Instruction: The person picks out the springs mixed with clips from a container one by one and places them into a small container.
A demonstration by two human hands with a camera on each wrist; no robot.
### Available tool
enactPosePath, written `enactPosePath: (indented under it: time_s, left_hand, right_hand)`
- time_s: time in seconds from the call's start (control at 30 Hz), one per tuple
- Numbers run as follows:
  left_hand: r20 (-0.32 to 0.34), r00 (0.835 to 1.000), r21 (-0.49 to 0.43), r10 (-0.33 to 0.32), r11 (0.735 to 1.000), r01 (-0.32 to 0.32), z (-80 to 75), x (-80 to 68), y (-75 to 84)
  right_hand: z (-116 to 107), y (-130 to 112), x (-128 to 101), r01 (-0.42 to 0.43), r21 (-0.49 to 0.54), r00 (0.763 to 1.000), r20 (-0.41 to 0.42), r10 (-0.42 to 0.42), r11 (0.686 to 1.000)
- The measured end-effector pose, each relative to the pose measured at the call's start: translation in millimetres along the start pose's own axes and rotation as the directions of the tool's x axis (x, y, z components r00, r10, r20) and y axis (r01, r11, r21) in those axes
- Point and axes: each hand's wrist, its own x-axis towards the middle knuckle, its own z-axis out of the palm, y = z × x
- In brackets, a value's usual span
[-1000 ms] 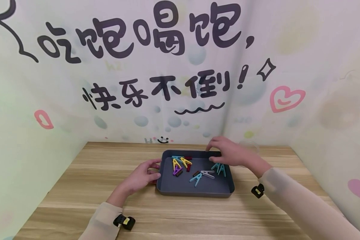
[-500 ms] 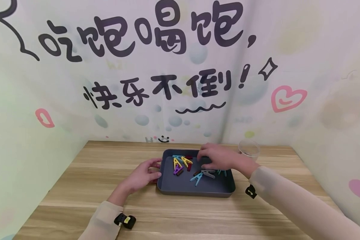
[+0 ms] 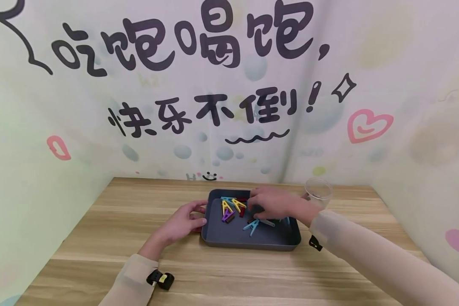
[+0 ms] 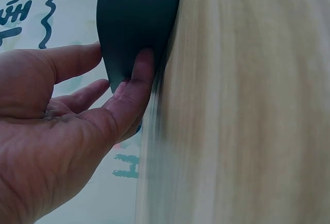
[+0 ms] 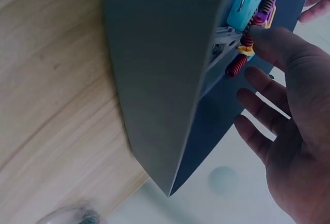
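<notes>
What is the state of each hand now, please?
Left hand: open, fingers resting on the left wall of the dark tray.
Right hand: open over the clips in the tray, holding nothing.

The right hand (image 5: 294, 136) reaches over the dark grey tray (image 5: 165, 80) with its fingers (image 5: 260, 108) spread and nearly straight, holding nothing. The foremost fingertip meets a small heap of clothes pegs just ahead of it: a red peg (image 5: 236, 65) nearest, yellow and purple ones by it, a turquoise peg (image 5: 246, 2) beyond. Behind the hand, the tray's outer wall stands on a wooden table (image 5: 46, 85).
</notes>
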Motion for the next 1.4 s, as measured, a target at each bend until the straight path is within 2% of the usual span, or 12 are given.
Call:
enactPosePath:
  time_s: [0.23,0.47,0.7,0.83,1.17,1.4]
  left_hand:
    - [0.001,1.0,-0.001,0.002,1.0,-0.002,-0.5,0.8,1.8]
    - [0.004,1.0,0.0,0.009,1.0,-0.009,-0.3,0.5,2.3]
    - [0.01,1.0,-0.013,0.012,1.0,-0.012,0.4,0.3,2.6]
    - [0.002,1.0,-0.009,0.006,1.0,-0.006,0.7,0.1,2.6]
    - [0.014,1.0,0.0,0.012,1.0,-0.012,0.4,0.2,1.2]
    - [0.023,1.0,-0.008,0.013,1.0,-0.013,-0.7,0.1,1.0]
  right_hand:
    - [3,-1,3,0.017,0.022,1.0,-0.011,-0.016,1.0]
    - [4,-4,5,0.002,0.052,1.0,0.03,-0.004,0.999]
    - [12,-2,4,0.054,0.051,0.998,0.027,-0.056,0.997]
    - [13,-3,5,0.056,0.056,0.998,0.028,-0.058,0.997]
    - [15,1,2,0.0,0.13,1.0,0.015,-0.002,0.991]
    - [10,5,-5,-0.061,0.227,0.997,-0.028,0.069,0.972]
